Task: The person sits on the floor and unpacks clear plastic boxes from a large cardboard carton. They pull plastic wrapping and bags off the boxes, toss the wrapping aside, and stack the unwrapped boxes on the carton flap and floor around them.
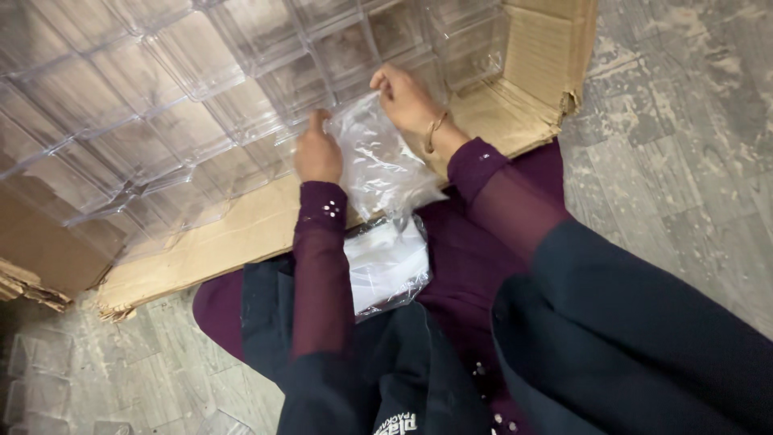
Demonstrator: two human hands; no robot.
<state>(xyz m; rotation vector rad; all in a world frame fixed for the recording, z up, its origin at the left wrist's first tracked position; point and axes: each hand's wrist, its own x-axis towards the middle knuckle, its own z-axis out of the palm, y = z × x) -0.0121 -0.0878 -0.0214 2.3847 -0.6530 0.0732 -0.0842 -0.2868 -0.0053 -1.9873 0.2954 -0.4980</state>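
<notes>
Clear plastic bag [378, 157]: stretched taut between both hands, so its mouth opens.
Left hand [318, 153]: fist closed on one edge.
Right hand [407, 98]: pinching the opposite corner (bangle at wrist).
Clear boxes [161, 105]: packed in the cardboard carton [531, 48], close by.

Plastic boxes [161, 105] stacked in cardboard carton [531, 56]; bag [374, 161] before boxes, between hands; bag pile [386, 266] on lap

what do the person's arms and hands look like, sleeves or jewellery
Both arms wear long, sheer maroon sleeves with denser cuffs at the wrists. The left cuff carries a small cluster of pale studs or beads. The right wrist has a thin gold-coloured bangle. The left hand and right hand are bare, with no gloves; no rings can be made out.
</notes>
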